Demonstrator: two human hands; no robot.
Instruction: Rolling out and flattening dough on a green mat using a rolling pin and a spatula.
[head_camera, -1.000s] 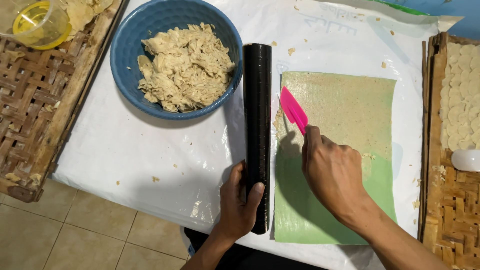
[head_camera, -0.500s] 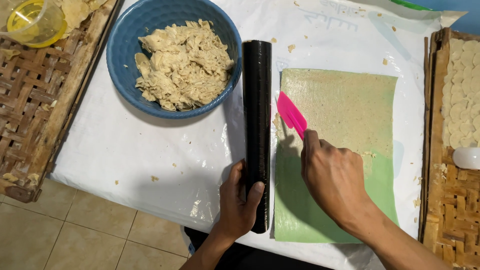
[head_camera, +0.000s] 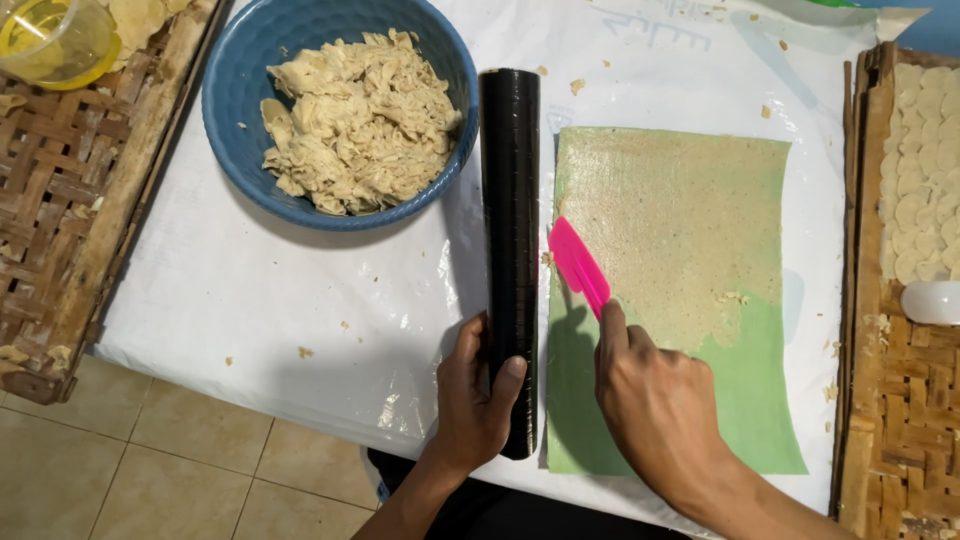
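Right now I see my left hand (head_camera: 478, 400) clenched around the near end of the black roller (head_camera: 510, 250), pinning it along the green sheet (head_camera: 680, 300) near the tabletop's (head_camera: 250, 300) front edge, while my right hand (head_camera: 655, 410) grasps the pink scraper (head_camera: 578, 265), its blade flat on the dough layer (head_camera: 680, 230) for spreading.

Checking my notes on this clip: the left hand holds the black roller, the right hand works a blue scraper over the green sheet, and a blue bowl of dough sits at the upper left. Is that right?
One detail is off: the scraper is pink, not blue, as the head view shows. The left hand does hold the black roller, the right hand works over the green sheet, and the blue bowl sits upper left.
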